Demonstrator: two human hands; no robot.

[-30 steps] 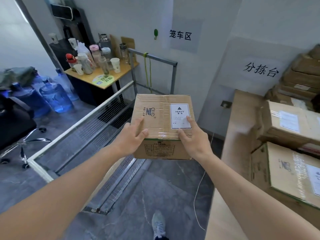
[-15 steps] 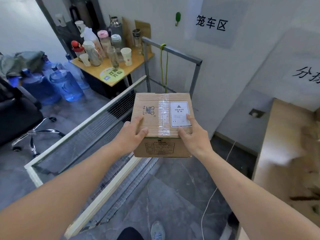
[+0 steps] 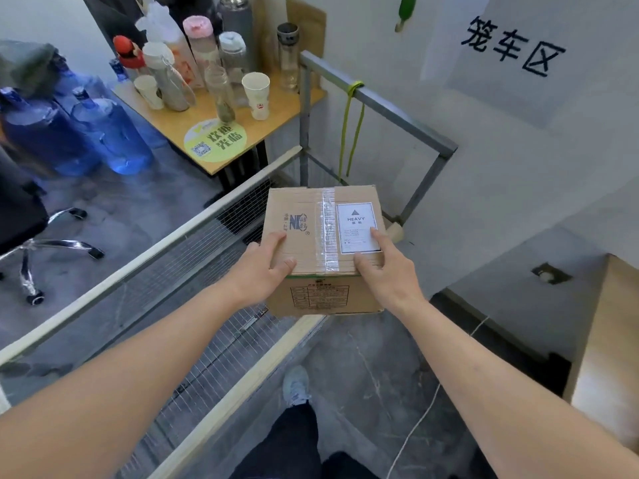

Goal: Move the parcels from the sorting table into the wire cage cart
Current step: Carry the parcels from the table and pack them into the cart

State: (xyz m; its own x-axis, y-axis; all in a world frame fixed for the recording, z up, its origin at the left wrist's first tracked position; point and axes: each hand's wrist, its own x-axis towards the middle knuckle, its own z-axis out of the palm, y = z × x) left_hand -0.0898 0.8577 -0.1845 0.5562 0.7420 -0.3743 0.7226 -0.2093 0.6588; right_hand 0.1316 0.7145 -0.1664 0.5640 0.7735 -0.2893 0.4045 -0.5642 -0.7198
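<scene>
Gripping a taped cardboard parcel [image 3: 323, 233] from both sides, the left hand [image 3: 261, 271] and right hand [image 3: 383, 271] are clamping it at chest height, thumbs lying over its top. The parcel is hovering just past the near rail of the wire cage cart [image 3: 193, 326], whose open floor is lying below and left of both hands, seemingly empty.

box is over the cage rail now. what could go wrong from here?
1. The cardboard box carries a HEAVY label, yet the left hand and right hand grip only its near top corners; nothing visibly supports the bottom, so it could slip.
2. Its bottom edge hangs close above the near cage rail; it could catch there while being lowered.
3. A white cord trails by the foot: trip risk.
</scene>
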